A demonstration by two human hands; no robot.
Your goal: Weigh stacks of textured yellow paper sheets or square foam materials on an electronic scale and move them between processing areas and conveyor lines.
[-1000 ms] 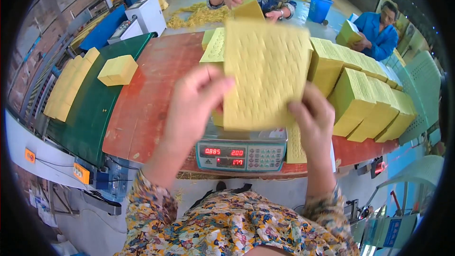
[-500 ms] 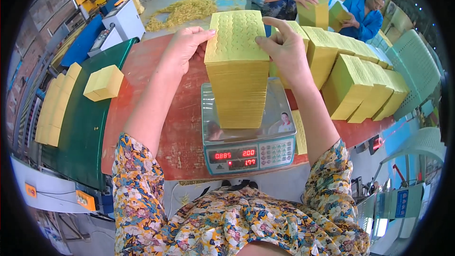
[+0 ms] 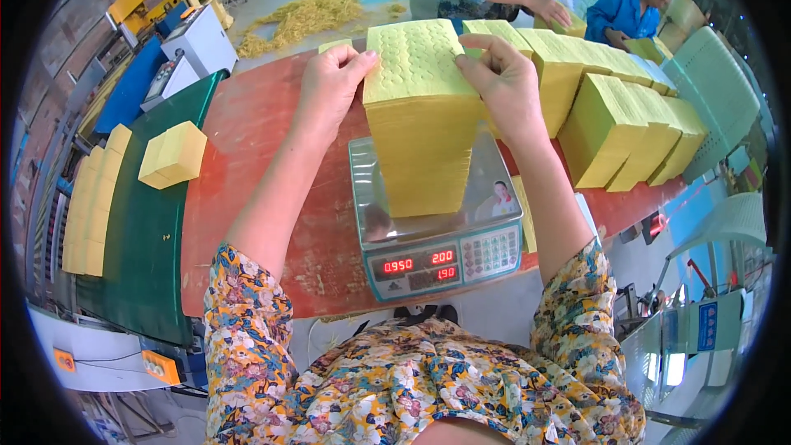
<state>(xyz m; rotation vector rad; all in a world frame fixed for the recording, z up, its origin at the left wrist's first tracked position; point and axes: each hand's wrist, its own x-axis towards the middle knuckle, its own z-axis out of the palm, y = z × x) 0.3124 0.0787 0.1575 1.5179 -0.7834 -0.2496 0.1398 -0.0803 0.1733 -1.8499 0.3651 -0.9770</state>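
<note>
Sheets (image 3: 416, 58) lowered; one stack (image 3: 422, 156) on one scale (image 3: 490, 254); left hand (image 3: 329, 86), right hand (image 3: 505, 86): fingers half-curled, grip unclear.

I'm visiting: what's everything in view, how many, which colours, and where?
Worn flat tabletop: one, red, centre
Digital scale: one, teal and silver, on tabletop
Tall rectangular paper stack: one, yellow, on scale
Smaller paper stacks: several, yellow, both sides
Flat surface: one, green, left
Boxy machine: one, white, upper left
Loose scrap heap: one, yellow, beyond tabletop
Rectangular boxes: two, orange, lower left
Co-workers: two, blue clothing, upper right
Left hand: one, bare, stack's left edge
Right hand: one, bare, stack's right edge
</note>
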